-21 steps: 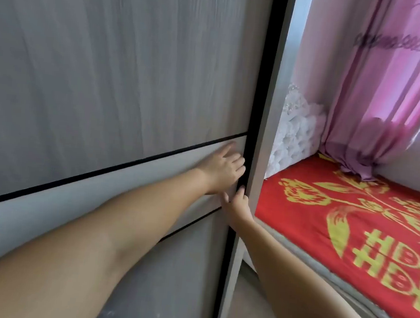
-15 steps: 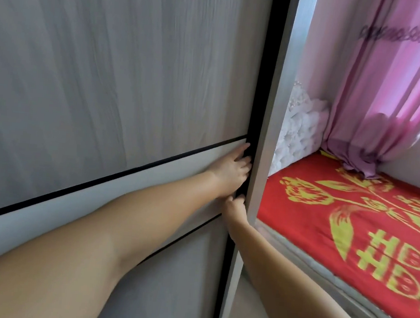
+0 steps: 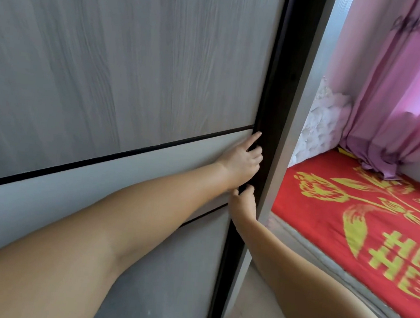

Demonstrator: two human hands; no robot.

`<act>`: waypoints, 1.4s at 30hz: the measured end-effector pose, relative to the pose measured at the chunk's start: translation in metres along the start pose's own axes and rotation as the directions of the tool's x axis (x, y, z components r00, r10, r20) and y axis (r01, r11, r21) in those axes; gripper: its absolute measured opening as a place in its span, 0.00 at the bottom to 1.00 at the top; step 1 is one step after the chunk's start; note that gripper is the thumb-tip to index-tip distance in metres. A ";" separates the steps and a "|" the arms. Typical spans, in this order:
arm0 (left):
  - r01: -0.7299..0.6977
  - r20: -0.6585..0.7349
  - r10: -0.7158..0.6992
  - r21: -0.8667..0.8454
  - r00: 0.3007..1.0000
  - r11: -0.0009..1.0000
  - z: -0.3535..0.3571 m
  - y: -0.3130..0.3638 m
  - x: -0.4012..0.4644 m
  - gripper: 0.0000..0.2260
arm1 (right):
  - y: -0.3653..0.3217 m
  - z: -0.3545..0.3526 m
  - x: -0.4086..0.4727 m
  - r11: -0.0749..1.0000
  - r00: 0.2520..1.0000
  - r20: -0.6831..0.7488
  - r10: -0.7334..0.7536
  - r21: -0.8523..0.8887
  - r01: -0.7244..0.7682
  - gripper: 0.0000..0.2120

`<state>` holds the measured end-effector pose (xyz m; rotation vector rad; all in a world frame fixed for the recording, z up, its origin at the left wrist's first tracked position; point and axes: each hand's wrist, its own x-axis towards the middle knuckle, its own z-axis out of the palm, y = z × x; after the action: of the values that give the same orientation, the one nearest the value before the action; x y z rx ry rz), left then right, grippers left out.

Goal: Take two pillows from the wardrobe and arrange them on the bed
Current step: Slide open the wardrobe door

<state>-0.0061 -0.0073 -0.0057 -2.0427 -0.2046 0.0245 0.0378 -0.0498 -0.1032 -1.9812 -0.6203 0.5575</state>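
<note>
The wardrobe's grey wood-grain sliding door (image 3: 125, 68) fills the left of the head view and hides the inside; no pillows show. My left hand (image 3: 242, 162) rests at the door's right edge, index finger stretched up, the other fingers curled into the dark edge strip (image 3: 276, 93). Just below it, my right hand (image 3: 243, 201) hooks its fingertips onto the same edge. The bed (image 3: 367, 215), covered by a red sheet with a yellow pattern, lies to the right.
The wardrobe's pale side panel (image 3: 298, 111) stands between the door and the bed. A white tufted headboard (image 3: 320, 123) and a pink curtain (image 3: 399, 100) are behind the bed. A strip of floor (image 3: 255, 314) runs between wardrobe and bed.
Both hands have slid right from the door face onto its edge and curled their fingers into it. The dark strip at the edge looks wider.
</note>
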 end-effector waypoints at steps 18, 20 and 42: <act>0.191 0.133 -0.180 -0.079 0.975 0.978 -0.005 -0.007 -0.274 0.11 | -0.018 0.111 -0.204 0.703 0.843 0.365 -0.396 -0.470 0.534 0.15; 0.180 0.101 -0.177 -0.018 0.979 0.984 -0.010 -0.008 -0.309 0.12 | -0.019 0.127 -0.224 0.641 0.795 0.425 -0.433 -0.475 0.603 0.16; 0.313 0.464 -0.350 0.158 0.814 0.937 -0.036 -0.006 -0.566 0.05 | -0.062 0.273 -0.401 0.178 0.260 0.783 -0.564 -0.192 0.965 0.23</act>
<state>-0.5612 -0.1243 -0.0235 -1.8662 -0.8658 0.3283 -0.4487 -0.0969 -0.1181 -1.5996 -2.4524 0.1461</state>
